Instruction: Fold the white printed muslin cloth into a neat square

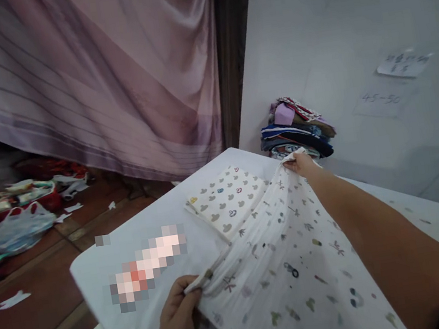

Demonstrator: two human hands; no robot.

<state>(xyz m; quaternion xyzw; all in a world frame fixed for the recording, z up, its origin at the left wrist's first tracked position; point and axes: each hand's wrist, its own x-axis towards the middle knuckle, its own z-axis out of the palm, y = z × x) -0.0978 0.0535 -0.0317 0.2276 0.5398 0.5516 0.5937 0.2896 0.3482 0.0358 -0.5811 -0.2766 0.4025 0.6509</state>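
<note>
A thin white cloth (294,252) printed with small plants and shapes is stretched between my two hands above the white table. Its near left corner is pinched by my left hand (182,302), fingers closed. My right hand (301,166) reaches far forward and grips the cloth's far edge. Under and beyond the stretched edge lies a folded white cloth (225,199) with grey mushroom-like prints, partly covered. More of the printed fabric spreads to the right, below my right forearm.
The white table (144,214) carries a pixelated patch at left. A stack of folded clothes (297,131) stands against the wall at the back. A pink curtain (128,79) hangs behind. On the floor at left are a plastic bag (22,227), a red basket (49,198) and paper scraps.
</note>
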